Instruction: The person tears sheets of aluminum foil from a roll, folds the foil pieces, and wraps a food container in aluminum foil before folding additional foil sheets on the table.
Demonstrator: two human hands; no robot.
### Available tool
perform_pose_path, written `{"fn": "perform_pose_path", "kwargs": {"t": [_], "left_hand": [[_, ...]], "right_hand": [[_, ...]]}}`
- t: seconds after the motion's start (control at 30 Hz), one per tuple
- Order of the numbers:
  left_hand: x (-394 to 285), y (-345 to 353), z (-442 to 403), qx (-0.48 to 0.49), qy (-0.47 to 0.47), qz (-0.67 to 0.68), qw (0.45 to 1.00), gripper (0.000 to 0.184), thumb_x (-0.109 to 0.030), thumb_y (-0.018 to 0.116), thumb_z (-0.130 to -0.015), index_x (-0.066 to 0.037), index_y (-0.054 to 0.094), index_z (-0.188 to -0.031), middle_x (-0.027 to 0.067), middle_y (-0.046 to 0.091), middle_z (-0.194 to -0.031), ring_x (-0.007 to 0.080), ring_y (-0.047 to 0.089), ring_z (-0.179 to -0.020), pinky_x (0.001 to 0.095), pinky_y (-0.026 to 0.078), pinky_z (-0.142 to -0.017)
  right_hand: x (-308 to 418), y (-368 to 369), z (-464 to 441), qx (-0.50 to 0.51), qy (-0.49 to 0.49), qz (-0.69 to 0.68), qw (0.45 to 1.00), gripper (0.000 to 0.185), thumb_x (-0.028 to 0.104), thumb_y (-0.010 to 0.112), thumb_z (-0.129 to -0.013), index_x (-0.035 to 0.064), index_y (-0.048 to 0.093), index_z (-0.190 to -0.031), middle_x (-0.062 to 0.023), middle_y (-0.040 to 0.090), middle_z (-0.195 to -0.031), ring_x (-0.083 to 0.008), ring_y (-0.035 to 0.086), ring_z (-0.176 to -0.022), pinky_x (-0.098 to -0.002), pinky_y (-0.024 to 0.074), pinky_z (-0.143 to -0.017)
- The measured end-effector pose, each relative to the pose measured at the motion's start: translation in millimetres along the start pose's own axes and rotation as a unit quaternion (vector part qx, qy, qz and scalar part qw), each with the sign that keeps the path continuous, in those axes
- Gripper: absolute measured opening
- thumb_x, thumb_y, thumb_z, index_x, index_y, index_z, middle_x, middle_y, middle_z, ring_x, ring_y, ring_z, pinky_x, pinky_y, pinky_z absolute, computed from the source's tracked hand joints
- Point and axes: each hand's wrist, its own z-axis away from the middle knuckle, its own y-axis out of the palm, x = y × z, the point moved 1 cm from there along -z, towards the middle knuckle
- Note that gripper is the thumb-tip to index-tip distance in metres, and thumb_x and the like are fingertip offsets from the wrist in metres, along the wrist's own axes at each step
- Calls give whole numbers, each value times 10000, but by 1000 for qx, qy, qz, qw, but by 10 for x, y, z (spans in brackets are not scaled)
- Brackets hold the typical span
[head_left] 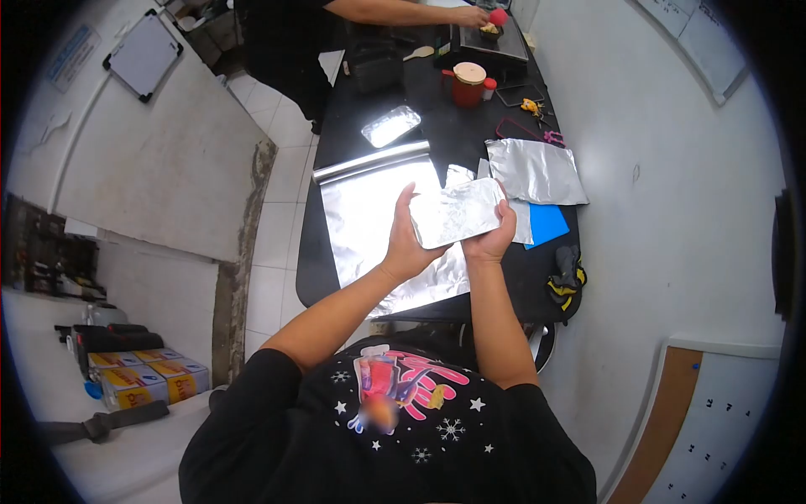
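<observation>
foil-covered block: here it is, the silvery block (457,214), being held up over the table in front of the person's body, its flat face catching the light.
left grip: the left hand (410,249) is closing around the block's left end, thumb standing up along the side; the fingers underneath are hiding from me.
right grip: the right hand (491,238) is clasping the opposite end, thumb pressing at the edge, so both hands are sharing this block, neither one gaping.
foil sheet: a broad shiny sheet (361,223) is spreading across the table under the left hand, with the foil roll (374,161) lying along its far edge.
right side: a big foil piece (537,172) is resting just beside the block's end, a blue flat thing (548,227) is peeking out below it, and black-and-yellow gloves (567,277) are lying nearer the corner.
beyond the roll: a smaller foil-covered item (391,126) is gleaming, and a red jug (468,88) with a pale lid is standing farther up the black table (437,71).
far end: another person in dark clothes is reaching a hand (472,16) toward a small bowl (492,32).
</observation>
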Motion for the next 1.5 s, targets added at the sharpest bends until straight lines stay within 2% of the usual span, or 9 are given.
{"fn": "perform_pose_path", "kwargs": {"t": [0.2, 0.7, 0.8, 0.83, 1.03, 1.17, 1.3, 1.43, 1.5], "left_hand": [[-111, -1, -66, 2, -49, 130, 990, 1025, -91, 839, -587, -10, 177, -1365, 170, 500, -1161, 271, 519, -1090, 363, 408, -951], [181, -60, -235, -67, 155, -85, 982, 893, -205, 864, -610, 10, 251, -1222, 146, 570, -1092, 243, 598, -1012, 348, 480, -855], [106, -50, -298, -56, 79, 48, 994, 813, -154, 821, -650, 17, 265, -1219, 137, 588, -1064, 246, 619, -972, 337, 499, -812], [104, -65, -340, -55, 87, 53, 993, 965, -475, 821, -631, 22, 239, -1220, 201, 583, -1119, 328, 606, -1031, 366, 487, -846], [4, -52, -343, -17, 44, 102, 994, 980, -304, 794, -725, 28, 124, -1359, 215, 555, -1182, 330, 606, -1022, 367, 491, -856], [-11, -174, -281, 87, -3, 33, 996, 1061, -185, 801, -712, 10, 59, -1445, 251, 318, -1403, 339, 472, -1200, 403, 414, -973], [-301, -323, -293, -132, 164, 29, 977, 738, -491, 268, -975, 85, 137, -1417, 251, 194, -1474, 363, 179, -1384, 415, 169, -1115], [-525, -252, -654, -163, 229, 16, 960, 693, -467, 205, -990, 67, 132, -1425, 219, 198, -1485, 321, 190, -1391, 393, 124, -1126], [-531, -247, -697, -169, 214, 74, 959, 786, -548, 285, -948, 80, 171, -1407, 253, 303, -1400, 352, 341, -1294, 393, 252, -1074]], "right_hand": [[17, 129, -31, 16, -13, 17, 1000, 549, 270, 418, -835, -12, 423, -1307, -166, 541, -1217, -307, 523, -1138, -421, 404, -984], [-9, 558, -80, 19, 31, -5, 999, 487, 282, 412, -829, 11, 494, -1225, -144, 559, -1169, -290, 534, -1104, -416, 421, -947], [10, 636, -117, 10, 27, -3, 1000, 476, 291, 419, -831, 18, 508, -1211, -129, 561, -1171, -288, 531, -1108, -419, 409, -958], [9, 667, -131, 7, 23, -2, 1000, 474, 290, 422, -827, 19, 510, -1206, -127, 561, -1171, -289, 531, -1107, -420, 409, -959], [87, 754, -285, -10, 25, -4, 1000, 402, 275, 444, -800, 28, 565, -1093, -121, 585, -1113, -291, 547, -1074, -426, 419, -944], [254, 839, -391, -33, 6, 7, 999, 375, 287, 468, -783, 32, 588, -1031, -115, 602, -1075, -286, 557, -1053, -429, 424, -935], [312, 902, -438, -39, -27, -2, 999, 387, 295, 471, -798, 13, 572, -1043, -142, 612, -1066, -325, 578, -1035, -471, 442, -931], [141, 1047, -277, -66, -22, 10, 998, 389, 315, 465, -787, 50, 579, -1048, -117, 594, -1086, -301, 549, -1058, -444, 413, -946], [64, 1149, -157, -63, -14, 2, 998, 395, 323, 458, -792, 51, 575, -1054, -117, 590, -1092, -306, 546, -1059, -452, 409, -950]]}}
